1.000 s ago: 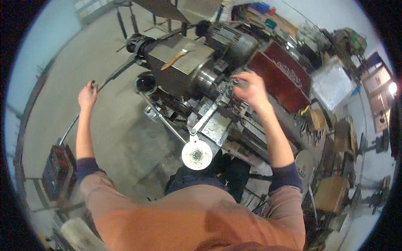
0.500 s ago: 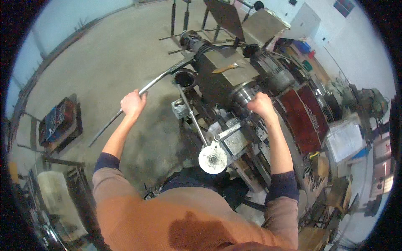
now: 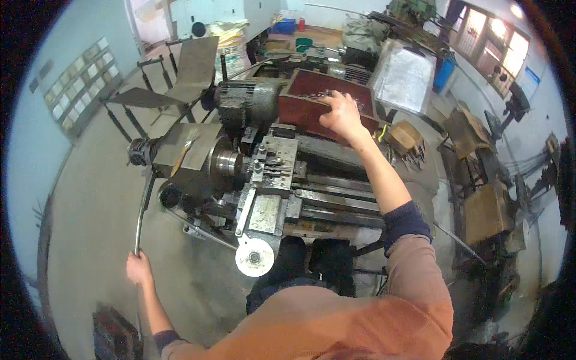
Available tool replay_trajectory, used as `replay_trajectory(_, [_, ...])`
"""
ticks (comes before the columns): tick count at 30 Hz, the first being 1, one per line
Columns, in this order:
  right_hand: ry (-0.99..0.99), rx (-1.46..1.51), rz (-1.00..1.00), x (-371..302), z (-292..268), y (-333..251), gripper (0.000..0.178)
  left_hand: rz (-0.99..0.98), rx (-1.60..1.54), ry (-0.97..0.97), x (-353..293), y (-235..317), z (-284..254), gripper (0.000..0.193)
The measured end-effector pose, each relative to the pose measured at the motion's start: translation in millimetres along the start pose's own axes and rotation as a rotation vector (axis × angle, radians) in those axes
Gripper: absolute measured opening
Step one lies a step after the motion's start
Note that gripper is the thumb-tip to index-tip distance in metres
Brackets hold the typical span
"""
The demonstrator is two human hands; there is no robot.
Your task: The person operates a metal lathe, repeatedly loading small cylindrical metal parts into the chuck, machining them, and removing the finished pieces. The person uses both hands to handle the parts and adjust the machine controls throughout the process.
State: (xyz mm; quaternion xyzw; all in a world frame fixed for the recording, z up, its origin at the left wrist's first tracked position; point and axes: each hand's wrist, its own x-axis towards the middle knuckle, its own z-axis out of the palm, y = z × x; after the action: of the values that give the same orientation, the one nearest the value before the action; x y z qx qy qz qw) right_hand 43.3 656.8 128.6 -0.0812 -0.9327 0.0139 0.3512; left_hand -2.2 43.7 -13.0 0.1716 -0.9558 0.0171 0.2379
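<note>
We are standing at a lathe point(image 3: 264, 180), looking down on it. Our left hand point(image 3: 139, 268) is gripping the near end of a long metal bar point(image 3: 143, 207) that is running up to the left end of the lathe. Our right hand point(image 3: 342, 114) is reaching over the lathe and resting on the rim of a red metal box point(image 3: 300, 102) just behind it. A white handwheel point(image 3: 254, 257) is sitting at the lathe's near edge, between our arms.

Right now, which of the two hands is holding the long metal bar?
The left hand grips the long metal bar at its end; the right hand reaches into the red tray.
</note>
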Motion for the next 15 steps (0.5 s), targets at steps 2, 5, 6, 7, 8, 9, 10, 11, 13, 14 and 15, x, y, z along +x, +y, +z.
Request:
replay_trajectory(2, [0.018, 0.105, -0.006, -26, -2, 16, 0.037, 0.023, -0.006, 0.025, -4, 4, -3, 0.032])
replay_trajectory(5, [0.019, 0.142, -0.011, -101, -10, 51, 0.039, 0.048, 0.017, 0.038, -8, 7, 9, 0.032])
replay_trajectory(6, [-0.005, 0.106, 0.079, -131, -15, 64, 0.038, 0.062, 0.041, 0.039, -10, 5, 11, 0.033])
replay_trajectory(7, [-0.018, 0.15, 0.172, -161, -27, 84, 0.037, 0.098, -0.007, 0.03, -10, 8, 13, 0.033])
replay_trajectory(8, [-0.029, 0.199, 0.279, -197, -38, 100, 0.036, 0.117, -0.021, 0.011, -4, -4, 25, 0.035])
replay_trajectory(9, [-0.04, 0.234, 0.383, -224, -58, 104, 0.036, 0.14, -0.029, -0.013, 2, -17, 38, 0.037])
replay_trajectory(10, [-0.044, 0.247, 0.515, -255, -83, 112, 0.036, 0.178, -0.102, -0.071, 3, -4, 23, 0.037])
replay_trajectory(11, [-0.008, 0.183, 0.631, -295, -95, 129, 0.032, 0.24, -0.165, -0.28, 27, -25, 34, 0.036])
replay_trajectory(13, [-0.024, 0.141, 0.889, -355, -140, 138, 0.032, 0.208, -0.596, -0.697, 54, -37, 34, 0.024])
replay_trajectory(14, [-0.053, 0.001, 0.963, -383, -153, 147, 0.033, 0.242, -0.453, -0.798, 67, -54, 40, 0.021])
replay_trajectory(15, [-0.049, 0.01, 1.132, -395, -170, 136, 0.033, 0.225, -0.512, -0.822, 69, -65, 40, 0.023])
